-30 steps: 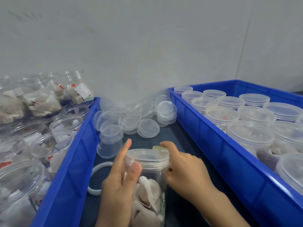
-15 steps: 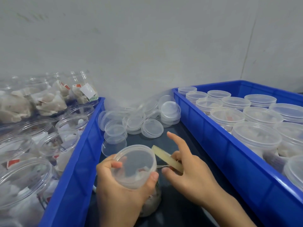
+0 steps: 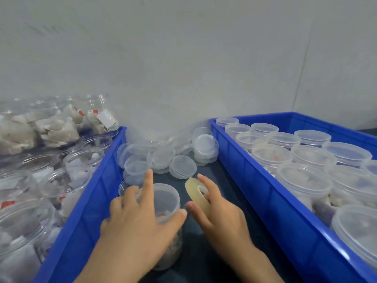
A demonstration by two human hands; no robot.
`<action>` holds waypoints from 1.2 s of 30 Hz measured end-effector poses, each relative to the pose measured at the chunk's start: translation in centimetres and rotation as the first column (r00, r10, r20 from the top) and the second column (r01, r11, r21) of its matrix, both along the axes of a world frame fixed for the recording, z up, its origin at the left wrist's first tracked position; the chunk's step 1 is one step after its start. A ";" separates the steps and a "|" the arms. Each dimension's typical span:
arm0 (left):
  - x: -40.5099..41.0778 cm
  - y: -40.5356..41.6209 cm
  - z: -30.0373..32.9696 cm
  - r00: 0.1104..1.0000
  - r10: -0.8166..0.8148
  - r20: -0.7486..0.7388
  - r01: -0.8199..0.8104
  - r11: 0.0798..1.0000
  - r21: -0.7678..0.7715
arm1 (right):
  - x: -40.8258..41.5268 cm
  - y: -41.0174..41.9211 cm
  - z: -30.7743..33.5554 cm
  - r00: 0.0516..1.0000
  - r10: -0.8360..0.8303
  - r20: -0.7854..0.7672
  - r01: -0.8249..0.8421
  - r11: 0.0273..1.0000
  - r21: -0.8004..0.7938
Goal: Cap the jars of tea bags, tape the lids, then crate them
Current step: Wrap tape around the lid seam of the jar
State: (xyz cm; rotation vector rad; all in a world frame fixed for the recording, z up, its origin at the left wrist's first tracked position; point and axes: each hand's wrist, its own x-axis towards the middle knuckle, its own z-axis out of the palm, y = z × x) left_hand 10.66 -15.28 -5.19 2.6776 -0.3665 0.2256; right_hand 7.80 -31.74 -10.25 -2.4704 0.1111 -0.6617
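My left hand (image 3: pixel 140 219) grips the capped tea-bag jar (image 3: pixel 163 203) at its lid, index finger raised; my right hand (image 3: pixel 216 213) pinches the tape roll (image 3: pixel 196 196) just beside it.

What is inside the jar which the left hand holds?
Through the clear lid of the jar, pale tea bags and a red tag show. The left hand covers the rest.

Soft, even overhead light, slightly cool cast. No hard shadows. Faint glare on clear lids (image 3: pixel 182 166) and capped jars (image 3: pixel 304 176). Both hands motion-smeared, edges mushy. Wide-angle bend at frame edges, blue crate (image 3: pixel 285 211) rim bowing. Overall softness, low detail.
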 end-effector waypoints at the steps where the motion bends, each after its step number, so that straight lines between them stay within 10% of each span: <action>1: 0.1 -0.6 0.4 1.000 0.020 -0.010 -0.019 0.998 0.059 | 0.1 0.1 -0.1 1.000 -0.015 0.010 0.015 1.000 0.015; 19: 1.2 -2.4 1.2 0.949 -0.303 0.091 0.268 0.922 0.278 | 0.0 -0.3 0.4 0.998 -0.045 0.033 0.042 0.995 0.086; 36: 1.5 -0.9 1.5 0.886 -0.464 0.021 0.458 0.881 0.116 | -0.1 -2.5 0.4 0.905 0.378 -0.197 -0.278 0.874 0.399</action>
